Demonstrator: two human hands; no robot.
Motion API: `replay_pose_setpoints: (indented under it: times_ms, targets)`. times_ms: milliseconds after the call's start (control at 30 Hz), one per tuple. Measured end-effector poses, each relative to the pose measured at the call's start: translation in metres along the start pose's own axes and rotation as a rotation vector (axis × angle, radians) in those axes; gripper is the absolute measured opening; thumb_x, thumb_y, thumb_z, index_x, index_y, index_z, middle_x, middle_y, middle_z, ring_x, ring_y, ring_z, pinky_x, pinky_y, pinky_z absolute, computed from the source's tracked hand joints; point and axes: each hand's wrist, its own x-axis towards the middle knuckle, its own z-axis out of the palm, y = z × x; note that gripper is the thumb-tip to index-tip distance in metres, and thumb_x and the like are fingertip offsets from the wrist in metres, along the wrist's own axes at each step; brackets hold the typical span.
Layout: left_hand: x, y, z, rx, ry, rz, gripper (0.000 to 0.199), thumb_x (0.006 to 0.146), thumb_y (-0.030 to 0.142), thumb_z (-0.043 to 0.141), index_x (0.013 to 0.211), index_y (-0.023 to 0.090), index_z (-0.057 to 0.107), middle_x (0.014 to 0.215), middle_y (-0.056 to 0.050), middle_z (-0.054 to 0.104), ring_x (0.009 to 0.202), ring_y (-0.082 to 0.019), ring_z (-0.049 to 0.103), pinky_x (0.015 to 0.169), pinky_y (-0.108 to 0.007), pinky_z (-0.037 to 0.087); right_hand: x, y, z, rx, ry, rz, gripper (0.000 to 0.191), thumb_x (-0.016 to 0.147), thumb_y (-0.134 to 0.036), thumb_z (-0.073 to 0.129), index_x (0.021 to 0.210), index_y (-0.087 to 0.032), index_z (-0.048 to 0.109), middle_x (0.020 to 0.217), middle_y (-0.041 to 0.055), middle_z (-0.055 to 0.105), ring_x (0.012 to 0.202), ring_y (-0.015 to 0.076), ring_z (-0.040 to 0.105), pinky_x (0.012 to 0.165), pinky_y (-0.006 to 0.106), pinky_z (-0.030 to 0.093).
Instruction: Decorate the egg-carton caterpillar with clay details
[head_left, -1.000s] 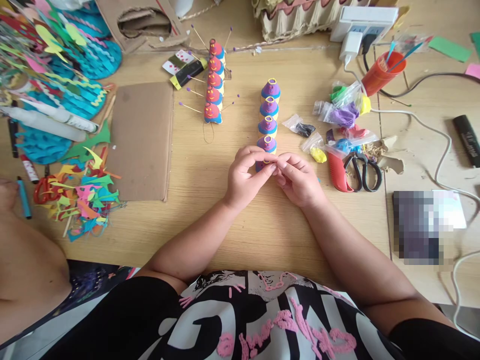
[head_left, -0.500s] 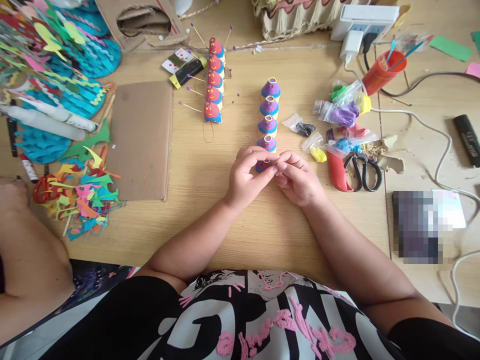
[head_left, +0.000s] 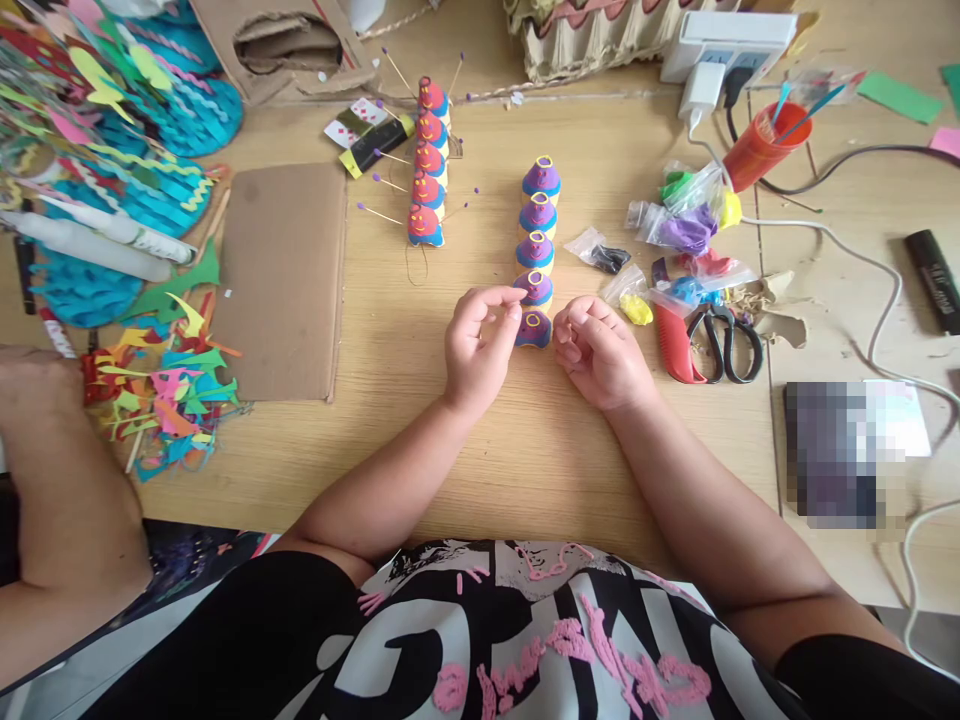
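A row of egg-carton cups (head_left: 540,240), coated in purple and blue clay with yellow rings on top, runs away from me. My left hand (head_left: 484,345) is beside the near end of the row, thumb and index finger curved and slightly apart, with nothing visible between them. On the other side, my right hand (head_left: 600,350) is closed, its thumb pressed to curled fingers. Whatever that pinch may hold is too small to make out. The nearest cup (head_left: 533,328) lies between both hands and has a yellow ring.
A finished-looking red and blue egg-carton caterpillar (head_left: 427,170) with stick legs lies further back. Right are bagged clay (head_left: 690,228), scissors (head_left: 720,345), a red cup (head_left: 769,145) and a power strip (head_left: 731,45). Left are cardboard (head_left: 281,285), paper scraps (head_left: 176,390) and another person's arm (head_left: 67,480).
My hands, fingertips together over the nearest cup before, have drawn apart. The left moved left and the nearest cup now shows. The other person's arm shifted slightly right.
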Motion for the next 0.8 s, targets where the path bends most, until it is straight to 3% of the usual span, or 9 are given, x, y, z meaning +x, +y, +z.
replay_pose_setpoints:
  times_ms: [133,267,400,533,800]
  targets:
    - [-0.0020,0.0000,0.0018,0.091,0.005,-0.040,0.023,0.095,0.021,0.065,0.118,0.026,0.067,0.119,-0.005,0.073,0.113,-0.021,0.068,0.096,-0.035,0.053,-0.0002,-0.0008,-0.0003,-0.046,0.050,-0.021,0.044,0.075,-0.048,0.090,0.080,-0.023,0.055,0.068,-0.0058,0.056,0.053,0.0065,0.036,0.047,0.022,0.026]
    - [-0.0052,0.0050,0.0012,0.256,-0.110,0.119,0.043,0.080,0.007,0.066,0.119,0.026,0.060,0.118,-0.006,0.070,0.117,-0.025,0.063,0.101,-0.040,0.050,0.0005,-0.0035,-0.0004,-0.030,0.079,-0.034,0.043,0.074,-0.048,0.089,0.080,-0.023,0.054,0.070,-0.0059,0.056,0.053,0.0062,0.035,0.046,0.023,0.023]
    - [-0.0066,0.0057,0.0017,0.403,-0.149,0.219,0.062,0.071,0.002,0.065,0.128,0.024,0.055,0.125,-0.011,0.064,0.121,-0.029,0.059,0.111,-0.046,0.045,0.0021,-0.0064,-0.0012,-0.003,0.102,-0.044,0.047,0.072,-0.050,0.090,0.082,-0.024,0.052,0.071,-0.0070,0.052,0.052,0.0061,0.033,0.045,0.023,0.021]
    - [-0.0065,0.0040,0.0030,0.471,-0.202,0.235,0.067,0.072,0.000,0.062,0.135,0.023,0.053,0.125,-0.011,0.065,0.120,-0.030,0.058,0.108,-0.045,0.044,0.0033,-0.0075,-0.0023,-0.022,0.136,-0.051,0.048,0.071,-0.052,0.089,0.082,-0.025,0.051,0.072,-0.0067,0.052,0.053,0.0068,0.033,0.045,0.024,0.022]
    - [-0.0055,0.0040,0.0039,0.454,-0.186,0.253,0.055,0.082,0.002,0.063,0.132,0.024,0.056,0.125,-0.009,0.072,0.118,-0.027,0.064,0.107,-0.041,0.046,0.0038,-0.0065,-0.0027,-0.022,0.113,-0.063,0.046,0.075,-0.053,0.089,0.080,-0.024,0.053,0.072,-0.0061,0.050,0.053,0.0063,0.035,0.045,0.023,0.023]
